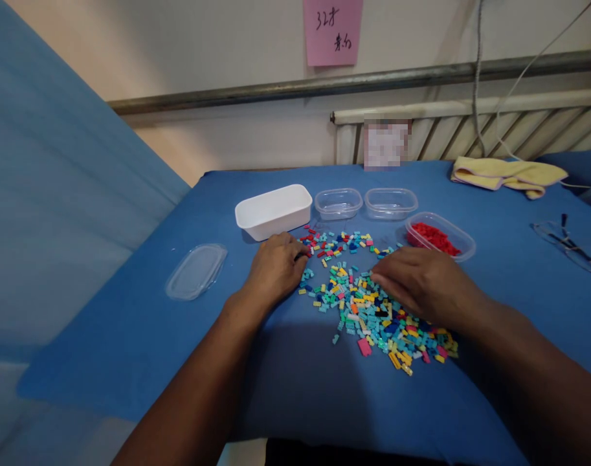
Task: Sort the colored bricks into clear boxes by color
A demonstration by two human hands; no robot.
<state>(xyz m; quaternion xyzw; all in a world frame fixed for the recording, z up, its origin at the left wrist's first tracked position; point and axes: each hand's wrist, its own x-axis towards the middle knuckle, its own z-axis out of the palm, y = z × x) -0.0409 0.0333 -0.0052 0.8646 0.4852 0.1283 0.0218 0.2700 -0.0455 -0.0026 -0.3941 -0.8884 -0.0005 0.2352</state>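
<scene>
A heap of small coloured bricks (367,304) lies spread on the blue table (285,375). My left hand (274,268) rests at the heap's left edge, fingers curled down and pinched near some red bricks. My right hand (421,281) lies over the heap's right side, fingers together and pointing left onto the bricks. What either hand holds, if anything, is hidden. A clear tub (441,236) with red bricks in it stands just beyond my right hand.
A white rectangular tub (274,211) stands behind my left hand, with two clear tubs (338,203) (391,202) to its right. A clear lid (197,270) lies at the left. A yellow cloth (506,175) and glasses (569,246) sit at the right.
</scene>
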